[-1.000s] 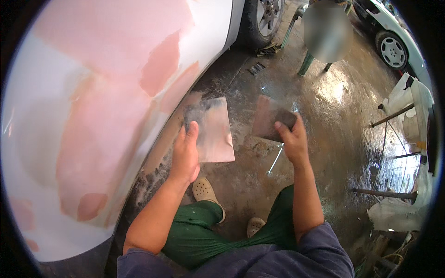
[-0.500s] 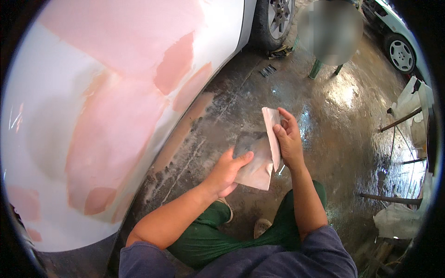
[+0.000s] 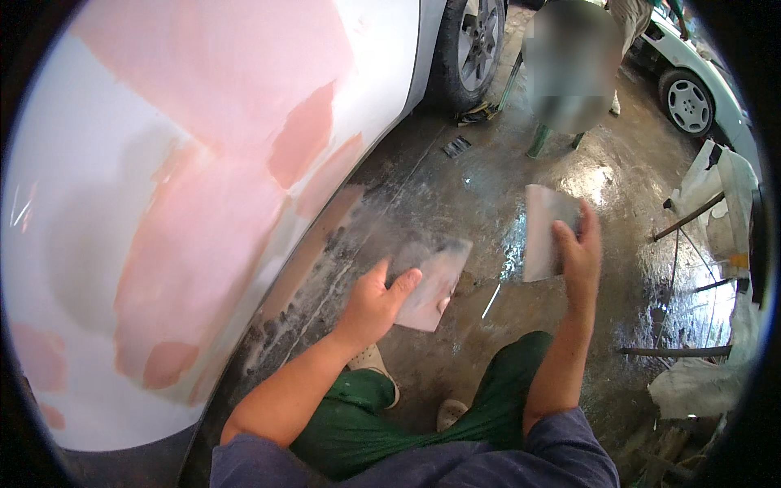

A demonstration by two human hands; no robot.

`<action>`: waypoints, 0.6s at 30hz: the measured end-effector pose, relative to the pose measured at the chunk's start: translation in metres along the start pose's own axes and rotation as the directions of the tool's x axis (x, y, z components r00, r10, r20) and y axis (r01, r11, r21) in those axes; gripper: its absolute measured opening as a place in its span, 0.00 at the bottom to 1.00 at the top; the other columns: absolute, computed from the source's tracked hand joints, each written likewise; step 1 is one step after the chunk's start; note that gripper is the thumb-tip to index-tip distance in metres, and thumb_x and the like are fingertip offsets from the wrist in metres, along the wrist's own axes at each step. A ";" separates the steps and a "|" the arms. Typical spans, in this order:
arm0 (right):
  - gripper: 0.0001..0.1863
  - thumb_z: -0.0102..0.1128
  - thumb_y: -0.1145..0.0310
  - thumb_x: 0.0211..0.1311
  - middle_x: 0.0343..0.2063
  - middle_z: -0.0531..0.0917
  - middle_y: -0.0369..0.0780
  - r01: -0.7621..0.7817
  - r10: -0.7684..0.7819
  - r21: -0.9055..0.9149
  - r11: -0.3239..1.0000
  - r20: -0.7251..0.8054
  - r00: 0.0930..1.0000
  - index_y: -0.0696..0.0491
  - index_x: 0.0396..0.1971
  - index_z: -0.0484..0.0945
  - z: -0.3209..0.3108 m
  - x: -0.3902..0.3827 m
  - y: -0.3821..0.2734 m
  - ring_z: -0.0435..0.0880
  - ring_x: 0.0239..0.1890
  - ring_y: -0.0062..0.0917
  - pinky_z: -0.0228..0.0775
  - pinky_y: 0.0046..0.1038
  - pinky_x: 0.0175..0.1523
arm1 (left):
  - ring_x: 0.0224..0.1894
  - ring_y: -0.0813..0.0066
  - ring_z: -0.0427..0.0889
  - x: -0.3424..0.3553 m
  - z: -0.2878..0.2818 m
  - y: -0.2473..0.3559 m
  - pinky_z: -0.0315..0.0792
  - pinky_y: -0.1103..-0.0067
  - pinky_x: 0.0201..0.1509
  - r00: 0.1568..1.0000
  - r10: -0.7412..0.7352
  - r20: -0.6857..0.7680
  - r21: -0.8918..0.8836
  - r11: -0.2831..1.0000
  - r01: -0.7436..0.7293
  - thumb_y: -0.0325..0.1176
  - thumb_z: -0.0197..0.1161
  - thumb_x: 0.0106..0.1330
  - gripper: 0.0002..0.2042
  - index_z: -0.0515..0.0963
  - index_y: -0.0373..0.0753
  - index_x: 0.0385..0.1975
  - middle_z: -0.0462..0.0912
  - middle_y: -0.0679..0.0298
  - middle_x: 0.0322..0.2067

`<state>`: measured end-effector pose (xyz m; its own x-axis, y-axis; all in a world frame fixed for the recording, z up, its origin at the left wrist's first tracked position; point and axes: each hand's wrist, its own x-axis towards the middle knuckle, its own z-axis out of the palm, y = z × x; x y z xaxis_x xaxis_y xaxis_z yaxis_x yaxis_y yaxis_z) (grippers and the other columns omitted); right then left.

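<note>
Wet, smeared floor (image 3: 480,191) spreads out to the right of the white car panel (image 3: 220,195), which carries large pink patches (image 3: 203,252) over its face; a dark wheel (image 3: 476,53) stands past the panel's upper right edge, and a co-worker's trousered leg (image 3: 630,23) has come into view far to the right of the panel. Half a second ago the two held pieces met edge to face; now they are clearly apart. To the right of the car panel, and the nearer of the two to it, the left hand (image 3: 374,305) grips a flat sheet (image 3: 431,297) with grey and whitish smears, thumb on top and most of the fingers hidden. Farther from the panel, the right hand (image 3: 579,256) has swung outward, pinching a pale slab (image 3: 540,236) between its thumb and the fingers curled round the far edge. A dark area shows on the slab beside the thumb; whether it is a separate block cannot be told. For the work in hand, this parting suggests that the wiping or scraping of one piece against the other is interrupted, with both grips kept. Neither piece touches the car panel.
</note>
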<state>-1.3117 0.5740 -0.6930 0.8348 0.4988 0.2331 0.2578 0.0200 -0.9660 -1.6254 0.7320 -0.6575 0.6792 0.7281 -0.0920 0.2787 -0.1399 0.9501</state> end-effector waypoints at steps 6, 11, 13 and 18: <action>0.22 0.68 0.66 0.65 0.44 0.80 0.39 -0.156 0.182 0.234 0.960 -0.094 0.979 0.59 0.54 0.71 -0.038 0.006 0.029 0.79 0.46 0.24 0.74 0.31 0.54 | 0.44 0.39 0.82 -0.005 0.005 0.005 0.74 0.55 0.46 0.824 -0.215 0.524 0.634 0.745 -0.209 0.50 0.56 0.73 0.21 0.75 0.36 0.51 0.84 0.41 0.38; 0.19 0.60 0.76 0.66 0.49 0.83 0.43 -0.525 0.595 0.424 0.738 -0.043 0.802 0.59 0.56 0.73 -0.038 -0.008 0.190 0.84 0.50 0.34 0.78 0.43 0.55 | 0.43 0.40 0.83 -0.007 0.029 0.028 0.74 0.53 0.46 0.690 -0.268 0.673 0.576 0.775 -0.261 0.48 0.54 0.75 0.18 0.75 0.38 0.47 0.84 0.44 0.36; 0.19 0.64 0.75 0.61 0.44 0.83 0.41 -0.463 0.532 0.459 0.758 -0.023 0.847 0.58 0.53 0.74 -0.012 -0.007 0.161 0.84 0.45 0.32 0.77 0.36 0.50 | 0.43 0.40 0.83 -0.012 0.024 0.033 0.74 0.53 0.46 0.699 -0.312 0.644 0.605 0.766 -0.216 0.48 0.54 0.75 0.18 0.75 0.38 0.48 0.85 0.44 0.36; 0.21 0.59 0.74 0.58 0.45 0.81 0.39 -0.550 0.609 0.476 0.686 0.039 0.793 0.53 0.54 0.74 -0.023 -0.010 0.170 0.82 0.46 0.33 0.77 0.40 0.46 | 0.45 0.46 0.84 -0.016 0.034 0.037 0.75 0.55 0.48 0.675 -0.256 0.692 0.604 0.717 -0.348 0.46 0.54 0.74 0.16 0.76 0.40 0.49 0.86 0.52 0.36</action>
<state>-1.2649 0.5522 -0.8574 0.7994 0.4414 -0.4075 -0.5142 0.1518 -0.8441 -1.6031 0.6922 -0.6312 0.8572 0.0624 -0.5112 0.3734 -0.7589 0.5335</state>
